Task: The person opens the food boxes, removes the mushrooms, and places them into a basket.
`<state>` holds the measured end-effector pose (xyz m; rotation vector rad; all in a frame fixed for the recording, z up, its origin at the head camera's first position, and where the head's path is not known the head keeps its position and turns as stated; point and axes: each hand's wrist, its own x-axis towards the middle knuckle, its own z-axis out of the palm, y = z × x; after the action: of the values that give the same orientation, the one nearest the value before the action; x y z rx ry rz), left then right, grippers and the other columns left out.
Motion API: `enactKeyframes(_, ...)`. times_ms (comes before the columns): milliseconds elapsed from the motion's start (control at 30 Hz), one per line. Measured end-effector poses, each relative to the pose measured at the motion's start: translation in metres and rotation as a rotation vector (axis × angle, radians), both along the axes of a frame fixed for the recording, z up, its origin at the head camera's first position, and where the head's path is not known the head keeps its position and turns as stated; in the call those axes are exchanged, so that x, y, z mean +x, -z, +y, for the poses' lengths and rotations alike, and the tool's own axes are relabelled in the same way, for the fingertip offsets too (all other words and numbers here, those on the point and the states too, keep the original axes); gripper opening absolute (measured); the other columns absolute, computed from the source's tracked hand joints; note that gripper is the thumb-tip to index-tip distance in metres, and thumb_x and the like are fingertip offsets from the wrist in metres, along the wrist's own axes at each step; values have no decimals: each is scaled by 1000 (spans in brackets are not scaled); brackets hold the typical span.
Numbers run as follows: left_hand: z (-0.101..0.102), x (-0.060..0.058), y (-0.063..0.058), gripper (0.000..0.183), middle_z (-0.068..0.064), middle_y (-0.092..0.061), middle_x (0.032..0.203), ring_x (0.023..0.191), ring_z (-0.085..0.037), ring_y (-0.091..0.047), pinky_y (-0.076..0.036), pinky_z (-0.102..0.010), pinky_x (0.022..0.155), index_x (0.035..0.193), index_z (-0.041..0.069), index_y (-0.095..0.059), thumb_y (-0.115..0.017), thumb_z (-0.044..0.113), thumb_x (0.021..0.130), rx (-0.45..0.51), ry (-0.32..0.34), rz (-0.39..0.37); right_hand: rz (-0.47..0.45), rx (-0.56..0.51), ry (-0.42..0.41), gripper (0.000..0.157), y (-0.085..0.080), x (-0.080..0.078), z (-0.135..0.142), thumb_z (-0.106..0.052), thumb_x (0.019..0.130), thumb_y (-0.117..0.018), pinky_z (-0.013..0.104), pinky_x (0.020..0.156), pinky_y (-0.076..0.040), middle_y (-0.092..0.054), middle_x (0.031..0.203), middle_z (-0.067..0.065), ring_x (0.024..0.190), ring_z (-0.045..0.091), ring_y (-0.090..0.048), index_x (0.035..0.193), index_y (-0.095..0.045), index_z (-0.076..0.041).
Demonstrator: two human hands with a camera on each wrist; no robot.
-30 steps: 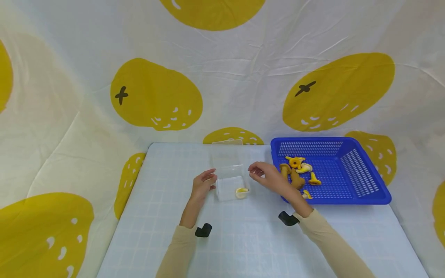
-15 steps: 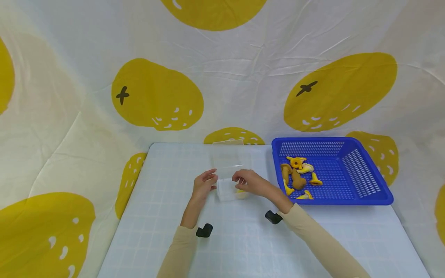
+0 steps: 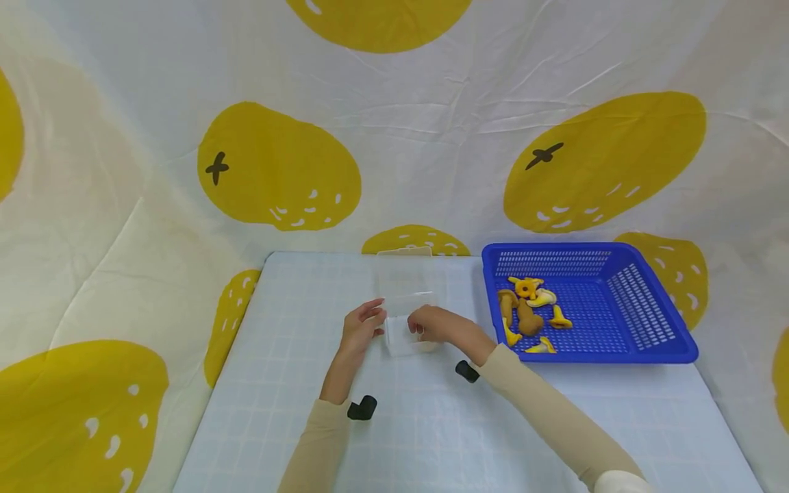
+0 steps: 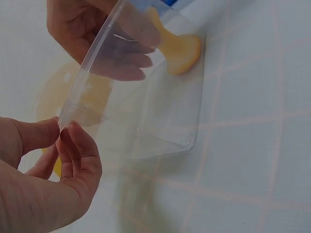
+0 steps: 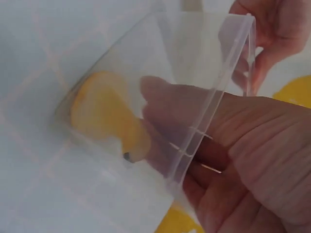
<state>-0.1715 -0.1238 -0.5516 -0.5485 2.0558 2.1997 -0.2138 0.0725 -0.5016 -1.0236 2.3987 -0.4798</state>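
A clear hinged plastic box (image 3: 398,342) stands on the table with its lid (image 3: 403,274) raised at the back. My left hand (image 3: 361,324) pinches its left rim between thumb and fingers, as the left wrist view shows. From the right, my right hand (image 3: 439,324) reaches over the rim into the box. Inside, a yellow mushroom (image 4: 183,51) lies in the right part, its stem beside the right hand's fingertips (image 5: 154,90). Those fingers are loosely bent, with a gap between thumb and fingers, in the right wrist view. In the head view the hand partly covers the mushroom.
To the right stands a blue slotted basket (image 3: 616,357). Several yellow mushrooms (image 3: 559,318) and brown mushrooms (image 3: 529,320) lie in its left part. A pale checked cloth (image 3: 407,424) covers the table, and a fruit-printed curtain (image 3: 431,137) hangs behind it.
My right hand has moved left and down from beside the basket into the box, over the mushroom. The left hand has stayed at the box's left rim.
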Motion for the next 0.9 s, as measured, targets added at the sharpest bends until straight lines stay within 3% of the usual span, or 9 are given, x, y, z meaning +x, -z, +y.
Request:
enactKeyframes(200, 0, 1, -3, 41, -20, -66, 123, 91, -15, -59, -55, -25, 68, 137, -3, -62, -68, 4, 98, -2, -6, 3, 131, 228, 13, 11, -5, 3, -15, 6, 91, -71, 36, 83, -53, -62, 91, 7, 81, 21, -53, 94, -66, -4)
enactKeyframes(333, 1, 2, -5, 40, -17, -66, 121, 91, -15, -58, -54, -23, 66, 136, -1, -63, -68, 3, 97, -3, -25, -2, 203, 291, -3, 15, -7, 5, -20, 5, 92, -70, 35, 80, -53, -61, 88, 9, 77, 22, -53, 87, -61, -6)
enactKeyframes(400, 1, 2, -5, 39, -16, -67, 119, 90, -15, -58, -54, -22, 66, 136, -2, -64, -68, 2, 97, -2, -27, 1, 197, 292, 10, 16, -8, 6, -20, 6, 93, -70, 35, 79, -53, -61, 88, 8, 76, 21, -53, 87, -61, -6)
enactKeyframes(600, 1, 1, 0, 39, -13, -68, 115, 88, -15, -58, -54, -23, 65, 135, -2, -64, -69, 2, 96, -1, -31, 6, 99, 226, 62, 11, -10, 6, -12, 7, 93, -68, 38, 87, -53, -62, 95, 9, 85, 24, -56, 97, -66, -4)
enactKeyframes(900, 2, 2, 1, 40, -14, -67, 116, 87, -13, -58, -54, -22, 65, 135, -2, -64, -69, 4, 96, -8, -25, 14, 95, -59, 56, 15, -2, 5, 5, 0, 96, -69, 41, 94, -54, -68, 104, 12, 92, 26, -60, 111, -69, 0)
